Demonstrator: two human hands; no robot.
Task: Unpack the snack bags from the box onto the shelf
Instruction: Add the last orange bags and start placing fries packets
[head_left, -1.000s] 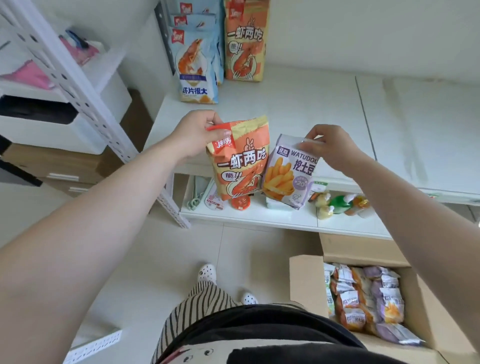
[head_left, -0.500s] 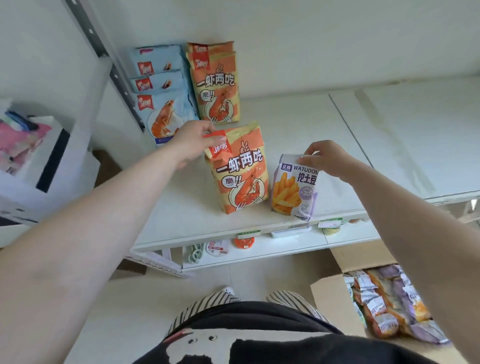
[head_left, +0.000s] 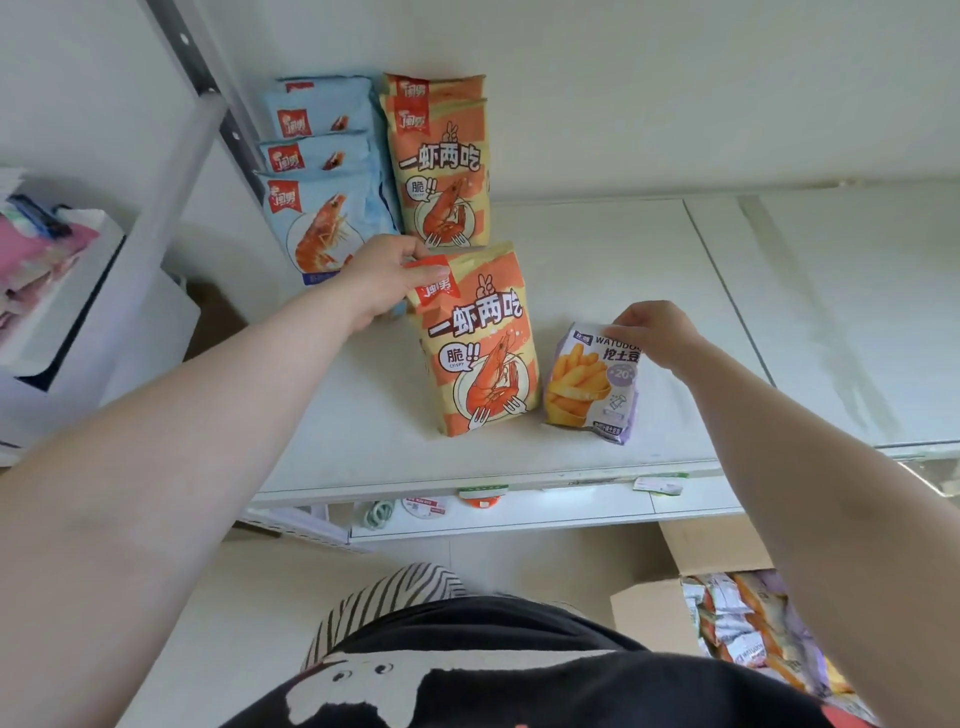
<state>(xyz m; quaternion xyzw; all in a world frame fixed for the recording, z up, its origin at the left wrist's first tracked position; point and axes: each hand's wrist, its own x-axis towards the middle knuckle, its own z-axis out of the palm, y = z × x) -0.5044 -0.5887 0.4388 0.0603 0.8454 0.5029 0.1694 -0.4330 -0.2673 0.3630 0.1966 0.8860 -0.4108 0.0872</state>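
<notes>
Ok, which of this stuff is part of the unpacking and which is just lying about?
Job:
- orange shrimp bag, left hand
- purple fries bag, right hand
- box
- shelf
- shelved bags

Lying about:
- lower-shelf oddments
- pink items

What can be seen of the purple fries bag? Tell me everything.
The purple fries bag is a small, glossy, sealed pouch, lilac and white, printed with golden fries, "WATUDOU", Chinese characters and a "+20" badge. It stands upright, leaning slightly, near the front edge of the white shelf, just right of the orange shrimp bag; whether they touch is unclear. The right hand pinches its top edge.
</notes>
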